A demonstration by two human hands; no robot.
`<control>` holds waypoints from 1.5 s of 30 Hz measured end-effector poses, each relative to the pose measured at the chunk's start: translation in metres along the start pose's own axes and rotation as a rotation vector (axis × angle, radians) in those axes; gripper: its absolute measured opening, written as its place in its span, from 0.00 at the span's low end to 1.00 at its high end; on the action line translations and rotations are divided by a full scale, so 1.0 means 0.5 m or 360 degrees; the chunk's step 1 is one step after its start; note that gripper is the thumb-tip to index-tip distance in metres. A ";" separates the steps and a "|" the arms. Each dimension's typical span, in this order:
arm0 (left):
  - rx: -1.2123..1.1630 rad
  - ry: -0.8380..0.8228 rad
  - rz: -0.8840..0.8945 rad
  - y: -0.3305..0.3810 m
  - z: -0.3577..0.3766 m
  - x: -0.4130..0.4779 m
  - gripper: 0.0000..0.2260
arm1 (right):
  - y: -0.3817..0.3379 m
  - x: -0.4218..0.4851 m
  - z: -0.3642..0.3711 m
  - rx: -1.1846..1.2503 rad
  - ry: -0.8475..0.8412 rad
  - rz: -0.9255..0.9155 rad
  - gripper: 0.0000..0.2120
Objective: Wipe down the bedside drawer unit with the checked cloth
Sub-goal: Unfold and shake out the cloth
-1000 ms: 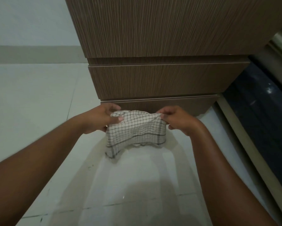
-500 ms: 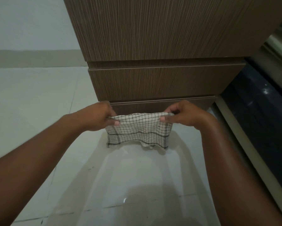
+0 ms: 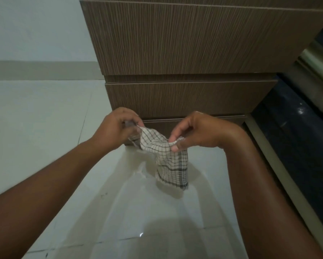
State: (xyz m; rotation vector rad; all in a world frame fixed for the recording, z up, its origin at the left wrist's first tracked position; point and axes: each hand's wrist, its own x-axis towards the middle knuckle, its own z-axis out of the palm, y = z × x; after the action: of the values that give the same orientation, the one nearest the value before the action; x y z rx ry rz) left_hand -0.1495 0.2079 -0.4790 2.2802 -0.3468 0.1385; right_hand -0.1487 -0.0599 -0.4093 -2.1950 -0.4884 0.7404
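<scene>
Thumb and forefinger of the right hand (image 3: 199, 131) are pinched on the top edge of the checked cloth (image 3: 171, 165); its other end is gripped by the left hand (image 3: 115, 128) (blurred there). The cloth is held hanging above the tiled floor (image 3: 35, 118), just in front of the bedside drawer unit (image 3: 185, 98).

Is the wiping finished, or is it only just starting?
Only just starting, it seems. Done: the checked cloth is picked up. In hand: the left hand and right hand each pinch its top edge, with the rest hanging bunched between them, not pressed to the drawer unit. Left: probably all the wiping of the wooden drawer fronts.
</scene>
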 end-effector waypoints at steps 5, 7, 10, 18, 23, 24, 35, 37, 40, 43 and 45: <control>-0.0604 -0.0344 -0.0093 0.030 0.012 -0.011 0.07 | 0.000 0.015 0.019 0.0078 0.0147 -0.0130 0.09; -0.0916 -0.0389 -0.0164 0.055 0.014 -0.008 0.06 | 0.009 0.026 0.032 0.0200 0.0198 -0.0185 0.09; -0.1245 -0.0355 -0.0332 0.083 0.024 -0.003 0.06 | 0.022 0.037 0.043 0.0363 0.0283 -0.0270 0.09; -0.1135 -0.0382 -0.0584 0.081 0.036 0.009 0.20 | 0.046 0.056 0.051 0.0508 0.0765 -0.0321 0.21; -0.0641 -0.0463 -0.0352 0.062 0.028 0.012 0.16 | 0.052 0.051 0.037 0.0328 0.0726 -0.0293 0.14; -0.0598 -0.0434 -0.0345 0.059 0.030 0.014 0.14 | 0.051 0.049 0.033 0.0315 0.0688 -0.0274 0.11; -0.0565 -0.0279 -0.0391 0.094 0.047 0.069 0.07 | 0.027 0.059 -0.030 0.0102 0.0752 -0.0149 0.08; -0.0606 -0.0292 -0.0428 0.113 0.053 0.087 0.07 | 0.017 0.056 -0.060 0.0054 0.0728 -0.0094 0.09; -0.0652 -0.0325 -0.0520 0.167 0.047 0.112 0.08 | -0.007 0.023 -0.109 0.0061 0.0686 0.0017 0.08; -0.0674 -0.0365 -0.0563 0.268 0.016 0.134 0.06 | -0.062 -0.056 -0.173 0.0116 0.0680 0.0171 0.06; -0.0751 -0.0418 -0.0595 0.366 -0.023 0.151 0.06 | -0.115 -0.125 -0.237 0.0138 0.0697 0.0205 0.05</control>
State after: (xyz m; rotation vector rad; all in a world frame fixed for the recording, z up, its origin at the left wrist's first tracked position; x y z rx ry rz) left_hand -0.1306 0.0846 -0.3245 1.8517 -0.0678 -0.3978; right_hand -0.1263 -0.1209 -0.2787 -2.2341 -0.0918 0.3195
